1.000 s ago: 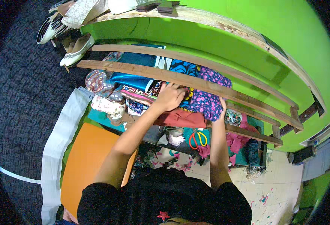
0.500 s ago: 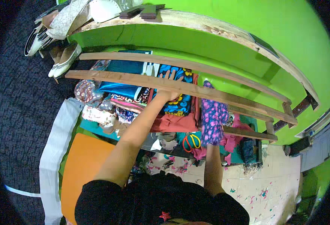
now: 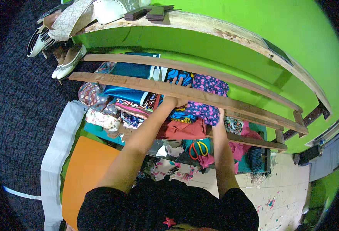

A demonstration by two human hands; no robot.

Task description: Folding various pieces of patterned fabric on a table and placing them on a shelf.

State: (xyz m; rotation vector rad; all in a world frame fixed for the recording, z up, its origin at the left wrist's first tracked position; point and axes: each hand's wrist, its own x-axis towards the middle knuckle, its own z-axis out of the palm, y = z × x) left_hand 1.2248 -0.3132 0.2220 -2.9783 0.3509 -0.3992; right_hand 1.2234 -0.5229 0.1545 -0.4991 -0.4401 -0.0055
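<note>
Forearms are coming up from the lower edge of the head view, over the black top the person is wearing, and reaching into a wooden shelf rack against a bright green wall (image 3: 231,34). Nearest, orange-handled scissors (image 3: 197,149) are lying on the lower level among fabric scraps, between the two arms and touched by neither. Just beyond them a rust-red folded cloth (image 3: 181,130) is sitting at the base of the stack. The right hand (image 3: 219,114) is pressing against the near right edge of the purple floral fabric (image 3: 206,109); a wooden rail is hiding most of it, so I cannot tell whether its fingers are closing on the cloth or only resting there. The left hand (image 3: 176,98) is reaching farther in, fingers spread and lying flat on the blue and yellow patterned fabric (image 3: 179,77), gripping nothing that can be seen. The purple floral fabric is lying directly ahead of both hands, its long axis running away from the person toward the wall, passing under the front wooden rail (image 3: 138,82). The right hand is nearer its close end, while the left hand is working just beside its far left flank. Farther left, a shiny teal folded cloth (image 3: 125,94) is stacked well apart from the hands, and pale shoes (image 3: 67,63) are hanging beyond the rack's far left end.
</note>
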